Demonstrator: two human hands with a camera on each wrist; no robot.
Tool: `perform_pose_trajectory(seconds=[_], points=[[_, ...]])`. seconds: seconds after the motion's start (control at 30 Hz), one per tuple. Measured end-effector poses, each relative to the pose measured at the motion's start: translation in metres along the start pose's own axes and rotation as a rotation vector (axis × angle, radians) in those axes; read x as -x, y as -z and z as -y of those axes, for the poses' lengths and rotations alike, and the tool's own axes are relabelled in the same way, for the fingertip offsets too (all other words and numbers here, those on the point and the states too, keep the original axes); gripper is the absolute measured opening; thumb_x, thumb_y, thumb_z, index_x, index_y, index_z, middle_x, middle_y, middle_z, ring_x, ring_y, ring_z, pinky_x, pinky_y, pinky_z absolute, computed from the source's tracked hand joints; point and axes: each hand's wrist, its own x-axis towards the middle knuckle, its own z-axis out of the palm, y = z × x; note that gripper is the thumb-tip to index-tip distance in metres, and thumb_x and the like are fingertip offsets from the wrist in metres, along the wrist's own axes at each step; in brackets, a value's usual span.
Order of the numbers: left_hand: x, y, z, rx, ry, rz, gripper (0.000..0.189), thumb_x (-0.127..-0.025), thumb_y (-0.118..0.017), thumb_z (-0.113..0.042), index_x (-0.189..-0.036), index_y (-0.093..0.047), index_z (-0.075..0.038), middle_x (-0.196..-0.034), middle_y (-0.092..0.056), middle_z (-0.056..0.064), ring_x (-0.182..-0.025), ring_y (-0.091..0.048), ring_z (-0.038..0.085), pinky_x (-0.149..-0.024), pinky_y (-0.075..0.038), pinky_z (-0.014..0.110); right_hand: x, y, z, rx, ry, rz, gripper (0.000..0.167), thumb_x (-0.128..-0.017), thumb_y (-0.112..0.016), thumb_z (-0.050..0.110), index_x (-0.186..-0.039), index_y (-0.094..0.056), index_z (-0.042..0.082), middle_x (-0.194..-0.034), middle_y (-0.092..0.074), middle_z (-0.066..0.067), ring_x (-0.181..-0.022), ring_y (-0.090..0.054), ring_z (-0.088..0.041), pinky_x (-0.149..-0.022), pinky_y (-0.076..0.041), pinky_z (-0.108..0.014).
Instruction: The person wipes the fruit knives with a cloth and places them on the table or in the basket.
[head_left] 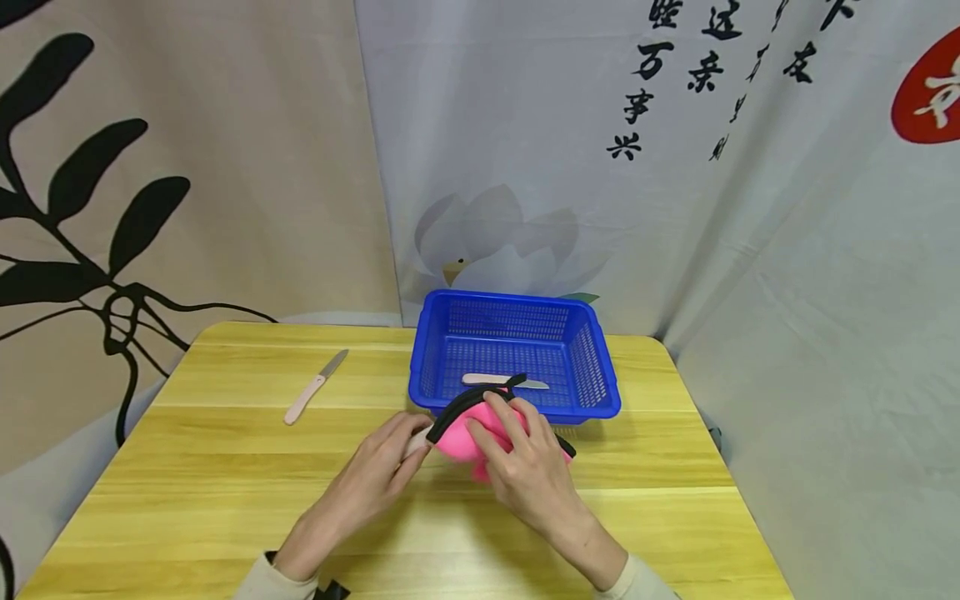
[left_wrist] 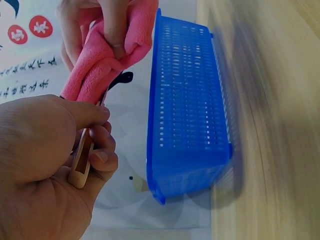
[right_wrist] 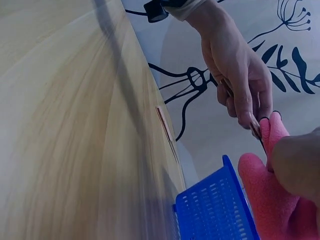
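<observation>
In the head view my left hand (head_left: 386, 458) grips the pale handle of a folding knife (head_left: 417, 442). The handle's long slot shows in the left wrist view, running between the thumb and curled fingers. My right hand (head_left: 528, 458) pinches a pink cloth (head_left: 465, 437) with black edging, bunched beside the left fingertips. In the left wrist view the cloth (left_wrist: 92, 62) is folded over where the knife's blade runs, so most of the blade is hidden. Both hands are above the table, just in front of the blue basket (head_left: 592, 412).
A second knife (head_left: 307, 396) with a pale pink handle lies on the wooden table (head_left: 187, 500) at the left, blade pointing away. Another knife (head_left: 480, 379) rests inside the basket, partly covered by the cloth in the head view. Printed curtains (head_left: 510, 125) hang behind the table.
</observation>
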Motion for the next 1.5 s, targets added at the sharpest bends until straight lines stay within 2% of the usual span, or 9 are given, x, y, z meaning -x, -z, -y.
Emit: perform_pose_trajectory(seconds=[0.13, 0.23, 0.43, 0.67, 0.8, 0.97, 1.2, 1.37, 1.5], points=[[0.000, 0.002, -0.001, 0.017, 0.012, 0.006, 0.024, -0.106, -0.075, 0.000, -0.129, -0.071, -0.006, -0.107, -0.068, 0.000, -0.089, -0.058, 0.006, -0.074, -0.056, 0.024, 0.001, 0.001, -0.006, 0.001, -0.013, -0.004, 0.044, -0.091, -0.065, 0.010, -0.131, -0.080, 0.017, -0.151, -0.068, -0.021, -0.124, -0.065, -0.047, -0.095, -0.066, -0.053], [0.001, 0.003, -0.001, 0.031, 0.020, 0.014, 0.022, -0.107, -0.073, -0.001, -0.129, -0.070, -0.007, -0.105, -0.066, -0.002, -0.087, -0.056, 0.005, -0.073, -0.054, 0.022, 0.003, 0.003, -0.011, 0.004, -0.020, -0.005, 0.044, -0.093, -0.060, 0.010, -0.132, -0.080, 0.016, -0.151, -0.067, -0.022, -0.124, -0.065, -0.047, -0.095, -0.065, -0.054], [0.002, 0.004, -0.001, 0.046, 0.014, 0.003, 0.020, -0.108, -0.073, -0.001, -0.127, -0.070, -0.007, -0.102, -0.063, -0.004, -0.086, -0.055, 0.003, -0.071, -0.052, 0.021, 0.007, 0.004, -0.019, -0.005, -0.045, -0.008, 0.046, -0.089, -0.066, 0.009, -0.133, -0.079, 0.015, -0.152, -0.066, -0.023, -0.123, -0.064, -0.047, -0.099, -0.063, -0.055], [0.003, 0.004, 0.000, 0.098, 0.018, -0.015, 0.022, -0.106, -0.074, 0.002, -0.127, -0.072, -0.006, -0.101, -0.065, -0.003, -0.084, -0.055, 0.001, -0.068, -0.053, 0.021, 0.012, 0.008, -0.027, -0.011, -0.086, -0.012, 0.049, -0.085, -0.071, 0.006, -0.132, -0.080, 0.015, -0.152, -0.066, -0.024, -0.121, -0.062, -0.046, -0.095, -0.063, -0.056], [0.003, 0.005, 0.000, 0.128, 0.029, -0.030, 0.025, -0.105, -0.076, 0.002, -0.128, -0.073, -0.006, -0.099, -0.067, -0.003, -0.081, -0.052, -0.001, -0.065, -0.051, 0.020, 0.013, 0.010, -0.030, -0.007, -0.125, -0.025, 0.047, -0.086, -0.074, 0.007, -0.133, -0.079, 0.015, -0.151, -0.066, -0.024, -0.120, -0.062, -0.046, -0.090, -0.063, -0.056], [0.003, 0.006, -0.001, 0.142, 0.046, -0.047, 0.028, -0.103, -0.078, 0.003, -0.130, -0.075, -0.005, -0.102, -0.071, 0.000, -0.078, -0.052, -0.003, -0.063, -0.052, 0.020, 0.013, 0.013, -0.030, -0.035, -0.169, -0.077, 0.044, -0.091, -0.070, 0.008, -0.133, -0.079, 0.013, -0.150, -0.067, -0.024, -0.120, -0.062, -0.046, -0.088, -0.065, -0.057], [-0.001, 0.000, -0.001, 0.126, 0.034, -0.053, 0.029, -0.101, -0.080, 0.004, -0.128, -0.074, -0.007, -0.103, -0.075, 0.001, -0.080, -0.057, -0.001, -0.066, -0.055, 0.021, 0.005, 0.013, -0.019, -0.092, -0.087, -0.172, 0.048, -0.086, -0.071, 0.007, -0.132, -0.080, 0.013, -0.148, -0.069, -0.025, -0.118, -0.064, -0.045, -0.095, -0.063, -0.056], [-0.003, -0.003, -0.002, 0.105, 0.009, -0.047, 0.029, -0.101, -0.080, 0.004, -0.127, -0.073, -0.009, -0.106, -0.075, 0.000, -0.084, -0.062, 0.003, -0.070, -0.058, 0.024, 0.001, 0.011, -0.006, -0.097, -0.009, -0.155, 0.053, -0.080, -0.081, 0.010, -0.133, -0.079, 0.015, -0.150, -0.068, -0.023, -0.120, -0.065, -0.043, -0.099, -0.062, -0.053], [-0.005, -0.005, -0.003, 0.070, -0.037, -0.067, 0.038, -0.095, -0.081, 0.011, -0.128, -0.072, -0.005, -0.112, -0.078, 0.005, -0.093, -0.071, 0.010, -0.078, -0.064, 0.028, -0.001, 0.008, 0.003, -0.099, 0.019, -0.129, 0.051, -0.081, -0.080, 0.010, -0.132, -0.080, 0.016, -0.151, -0.068, -0.021, -0.123, -0.066, -0.044, -0.102, -0.061, -0.053]])
